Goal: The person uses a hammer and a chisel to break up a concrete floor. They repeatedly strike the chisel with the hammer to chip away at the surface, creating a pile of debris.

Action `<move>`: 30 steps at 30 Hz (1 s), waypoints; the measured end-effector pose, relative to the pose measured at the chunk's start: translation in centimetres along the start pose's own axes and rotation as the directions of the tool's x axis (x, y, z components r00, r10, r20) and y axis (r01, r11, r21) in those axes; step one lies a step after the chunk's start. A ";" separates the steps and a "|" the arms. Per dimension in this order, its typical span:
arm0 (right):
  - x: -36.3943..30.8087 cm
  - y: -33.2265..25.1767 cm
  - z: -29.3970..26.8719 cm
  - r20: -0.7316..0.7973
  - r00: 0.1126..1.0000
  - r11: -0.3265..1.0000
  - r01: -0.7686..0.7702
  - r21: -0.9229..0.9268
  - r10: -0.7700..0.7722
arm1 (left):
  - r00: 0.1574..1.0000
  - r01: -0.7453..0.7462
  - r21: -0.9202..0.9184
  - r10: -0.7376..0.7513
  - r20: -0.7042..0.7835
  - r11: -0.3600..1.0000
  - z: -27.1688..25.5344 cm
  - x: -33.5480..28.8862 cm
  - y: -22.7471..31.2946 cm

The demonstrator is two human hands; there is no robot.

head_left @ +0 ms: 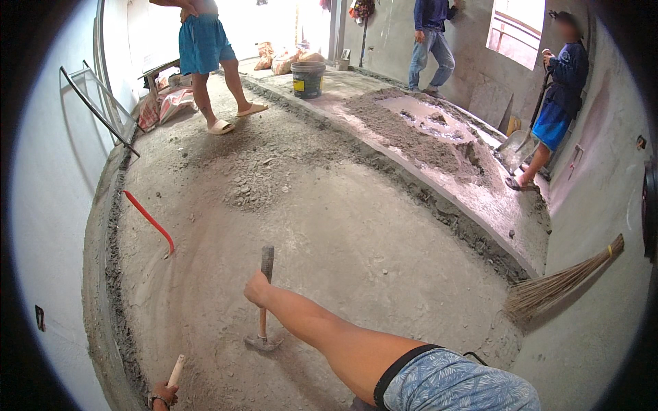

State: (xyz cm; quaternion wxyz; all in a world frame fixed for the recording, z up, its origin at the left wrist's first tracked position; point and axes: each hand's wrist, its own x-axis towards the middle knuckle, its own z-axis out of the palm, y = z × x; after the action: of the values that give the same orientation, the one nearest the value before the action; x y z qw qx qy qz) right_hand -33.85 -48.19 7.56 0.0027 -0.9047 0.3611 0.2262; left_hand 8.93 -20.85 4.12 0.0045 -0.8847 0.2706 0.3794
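My right hand [257, 289] is closed around the wooden handle of a hammer [263, 322]. The hammer stands upright, its dark-wrapped handle end up and its metal head down at the concrete floor [329, 267]. At the lower left, my left hand [164, 393] is closed on a pale wooden handle [177, 370]. The lower end of that handle is hidden, so what it belongs to does not show. A red flexible pipe [152, 222] sticks up from the floor, ahead of my left hand.
Concrete rubble [260, 181] lies ahead. A raised edge [411, 181] runs diagonally, with a wet cement heap [439, 133] beyond. A stick broom [565, 281] leans at the right wall. Three people stand farther off, one by a shovel [519, 147]; a bucket [308, 80] stands between.
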 end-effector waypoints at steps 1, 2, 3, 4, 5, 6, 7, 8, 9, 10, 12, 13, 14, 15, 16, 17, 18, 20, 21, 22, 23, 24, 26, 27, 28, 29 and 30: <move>-0.1 0.0 -0.1 0.004 1.000 1.000 0.000 -0.004 0.000 | 1.000 0.008 0.001 -0.008 0.001 1.000 0.0 0.0 -0.1; -0.2 0.0 -0.3 0.007 1.000 1.000 0.000 -0.008 0.000 | 1.000 0.016 0.002 -0.016 0.002 1.000 0.0 0.2 -0.1; -0.4 -0.1 -0.5 0.031 1.000 1.000 -0.002 -0.017 0.003 | 1.000 -0.002 -0.013 0.002 0.015 1.000 0.0 0.4 -0.3; -0.5 -0.1 -0.6 0.055 0.998 1.000 -0.003 -0.026 0.005 | 0.999 -0.019 -0.030 0.020 0.027 0.999 0.0 0.6 -0.4; -0.6 -0.2 -0.8 0.067 0.998 0.999 -0.002 -0.035 0.004 | 0.999 -0.036 -0.047 0.037 0.040 0.998 0.0 0.8 -0.6; -0.7 -0.2 -0.9 0.064 0.998 1.000 -0.007 -0.027 0.009 | 0.999 -0.021 -0.051 0.023 0.038 0.998 0.0 1.0 -0.7; -0.8 -0.2 -0.9 0.049 0.999 1.000 -0.010 -0.019 0.011 | 0.999 -0.006 -0.055 0.008 0.037 0.998 0.0 1.1 -0.7; -0.9 -0.2 -1.0 0.035 0.999 1.000 -0.014 -0.012 0.014 | 0.999 0.009 -0.058 -0.007 0.036 0.998 0.1 1.2 -0.7; -1.0 -0.2 -1.0 0.036 0.999 1.000 -0.014 -0.011 0.015 | 0.999 0.014 -0.053 -0.013 0.031 0.999 0.1 1.1 -0.6; -1.0 -0.2 -1.0 0.036 0.999 1.000 -0.015 -0.010 0.015 | 1.000 0.020 -0.047 -0.018 0.025 0.999 0.1 0.9 -0.4; -0.9 -0.1 -1.0 0.040 0.999 1.000 -0.009 -0.017 0.010 | 0.999 0.031 -0.039 -0.030 0.011 0.999 0.1 0.0 0.3; -0.9 -0.1 -1.0 0.045 0.999 1.000 -0.002 -0.025 0.003 | 0.999 0.037 -0.036 -0.037 0.003 0.999 0.1 -0.6 0.7; -0.8 0.0 -0.9 0.050 0.999 0.999 0.005 -0.033 -0.003 | 0.999 0.043 -0.034 -0.043 -0.005 0.998 0.1 -1.2 1.2; -0.8 0.0 -0.9 0.054 0.998 1.000 0.014 -0.028 -0.013 | 0.999 0.047 -0.022 -0.047 -0.013 0.999 0.1 -1.8 1.7; -0.7 0.1 -0.8 0.059 0.998 0.999 0.023 -0.022 -0.022 | 0.999 0.051 -0.010 -0.051 -0.020 0.999 0.1 -2.5 2.2; -0.6 0.1 -0.8 0.065 0.997 0.999 0.033 -0.014 -0.032 | 0.997 0.070 0.007 -0.070 -0.035 0.998 0.2 -3.1 2.6; -0.6 0.1 -0.8 0.068 0.997 1.000 0.025 -0.010 -0.024 | 0.997 0.064 0.032 -0.063 -0.048 0.997 0.2 -3.5 3.2; -0.5 0.1 -0.8 0.073 0.997 1.000 0.006 0.000 -0.006 | 0.993 0.085 0.092 -0.077 -0.092 0.992 0.3 -4.1 3.9; -0.6 0.0 -0.8 0.063 0.998 1.000 0.004 0.003 -0.004 | 0.992 0.086 0.088 -0.078 -0.094 0.992 0.3 -4.2 4.1; -0.6 0.0 -0.8 0.052 0.999 1.000 0.000 0.006 0.000 | 0.992 0.088 0.085 -0.080 -0.097 0.992 0.3 -4.3 4.2; -0.7 0.0 -0.9 0.055 0.998 1.000 -0.005 0.009 0.005 | 0.992 0.090 0.081 -0.081 -0.099 0.993 0.3 -4.3 4.2; -0.8 0.0 -1.0 0.041 0.999 1.000 -0.002 0.001 0.002 | 0.992 0.062 0.061 -0.055 -0.112 0.996 0.3 -4.2 4.1; -1.1 0.0 -1.1 0.041 0.999 1.000 0.004 -0.016 -0.004 | 0.990 0.019 0.010 -0.018 -0.138 1.000 0.1 -4.0 3.9; -1.2 0.0 -1.2 0.051 0.999 1.000 0.008 -0.009 -0.008 | 0.989 -0.006 0.084 0.018 -0.149 0.996 0.1 -3.9 3.7; -1.3 0.0 -1.3 0.060 0.998 1.000 0.012 -0.002 -0.012 | 0.987 -0.016 0.149 0.040 -0.157 0.989 0.0 -3.7 3.6; -1.3 0.1 -1.3 0.065 0.998 1.000 0.011 0.004 -0.012 | 0.986 -0.004 0.199 0.037 -0.162 0.980 0.0 -3.6 3.5; -1.4 0.1 -1.4 0.058 0.998 1.000 0.014 0.006 -0.015 | 0.981 0.000 0.248 0.049 -0.189 0.969 0.0 -3.4 3.4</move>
State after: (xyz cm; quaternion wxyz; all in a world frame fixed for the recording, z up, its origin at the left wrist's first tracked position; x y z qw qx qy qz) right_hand -34.23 -47.59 9.36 0.0173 -0.9004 0.3549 0.2511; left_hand 5.36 -22.10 7.12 0.0833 -0.9066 0.3258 0.2549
